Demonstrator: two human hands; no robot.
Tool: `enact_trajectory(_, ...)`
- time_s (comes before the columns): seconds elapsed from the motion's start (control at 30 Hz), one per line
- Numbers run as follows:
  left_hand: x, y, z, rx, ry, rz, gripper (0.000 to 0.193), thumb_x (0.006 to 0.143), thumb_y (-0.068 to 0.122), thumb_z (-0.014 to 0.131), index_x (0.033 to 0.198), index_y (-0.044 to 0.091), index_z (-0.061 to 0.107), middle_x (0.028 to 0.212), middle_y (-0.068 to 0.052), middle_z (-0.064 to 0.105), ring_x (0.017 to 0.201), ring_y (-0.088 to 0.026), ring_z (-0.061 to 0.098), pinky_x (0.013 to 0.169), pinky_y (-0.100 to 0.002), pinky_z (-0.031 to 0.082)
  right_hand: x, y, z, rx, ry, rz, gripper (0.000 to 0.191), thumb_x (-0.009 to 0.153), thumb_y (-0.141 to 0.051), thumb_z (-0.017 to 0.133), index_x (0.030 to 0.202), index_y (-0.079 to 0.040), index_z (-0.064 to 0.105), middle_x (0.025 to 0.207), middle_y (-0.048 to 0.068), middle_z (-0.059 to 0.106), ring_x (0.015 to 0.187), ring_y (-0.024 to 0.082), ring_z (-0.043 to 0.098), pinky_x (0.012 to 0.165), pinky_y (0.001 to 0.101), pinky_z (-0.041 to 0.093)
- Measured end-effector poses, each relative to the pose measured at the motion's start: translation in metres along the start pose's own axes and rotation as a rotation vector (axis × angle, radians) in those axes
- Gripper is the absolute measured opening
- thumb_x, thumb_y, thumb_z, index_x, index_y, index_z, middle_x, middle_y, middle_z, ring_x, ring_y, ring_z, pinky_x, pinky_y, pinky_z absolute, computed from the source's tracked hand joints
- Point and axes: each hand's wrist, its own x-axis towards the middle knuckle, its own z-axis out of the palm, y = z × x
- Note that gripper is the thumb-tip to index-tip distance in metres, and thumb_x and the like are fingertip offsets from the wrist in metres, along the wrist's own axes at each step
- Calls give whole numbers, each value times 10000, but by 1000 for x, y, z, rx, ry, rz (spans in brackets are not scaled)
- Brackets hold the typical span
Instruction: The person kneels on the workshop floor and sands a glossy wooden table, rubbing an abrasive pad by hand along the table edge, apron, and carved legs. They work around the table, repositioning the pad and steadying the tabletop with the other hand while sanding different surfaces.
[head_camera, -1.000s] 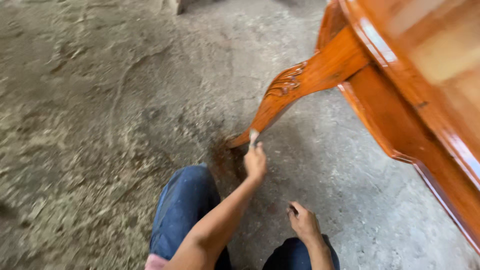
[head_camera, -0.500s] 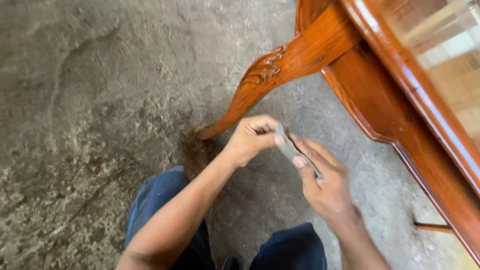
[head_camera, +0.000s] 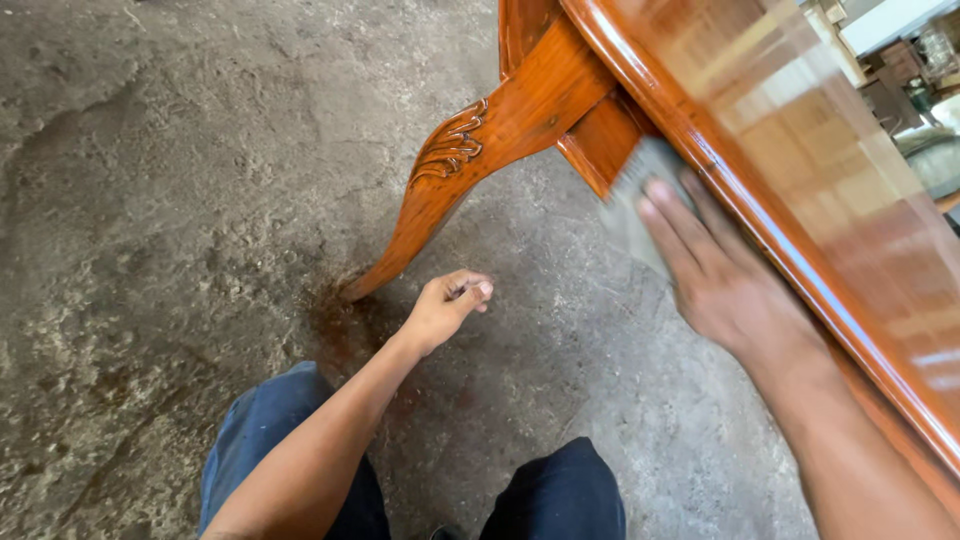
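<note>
Head view showed the right hand (head_camera: 722, 280) pressing a grey pad (head_camera: 640, 205) flat against the table's (head_camera: 800, 170) apron, just under its glossy edge, fingers stretched over the pad. The left hand (head_camera: 445, 305) hung loosely curled, holding nothing, near the foot of the carved leg (head_camera: 470, 150) above the concrete floor (head_camera: 180, 200).

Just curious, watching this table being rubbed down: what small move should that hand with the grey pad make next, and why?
Probably slide the right hand along the table edge, since its grey pad already lies flat against the apron there.
</note>
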Motion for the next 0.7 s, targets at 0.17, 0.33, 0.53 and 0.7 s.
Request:
enact_trajectory(0.17,-6,20,-12,-5,49,-86,318,970,265,675,1142,0,717,969,-23,728,855,-114,684,813,-284,545,-104,-4,40,-16,-44,38,720,766,-195,683,1468,-73,577,1551,91,553,1397,284,571,1223,370,405)
enact_trajectory(0.33,-6,20,-26,43,80,-44,305,967,237,675,1158,4,715,965,-26,739,852,-107,705,797,-273,551,-227,-8,85,-7,-135,21,610,798,-210,656,1368,6,644,1494,155,606,1348,296,633,1154,419,476)
enact_trajectory(0.53,-1,45,-31,46,161,40,242,987,155,664,1171,5,709,944,-3,721,848,-88,690,809,-264,542,-395,-37,99,113,-233,560,539,762,-195,654,1256,9,723,1342,205,694,1143,412,686,981,479,515)
enact_trajectory(0.7,-8,112,37,440,463,435,229,1035,83,626,1244,-1,667,1164,-142,659,1088,-258,634,986,-371,518,-370,-84,28,331,-141,1040,481,797,-185,635,1223,28,703,1319,228,673,1203,424,652,1053,517,478)
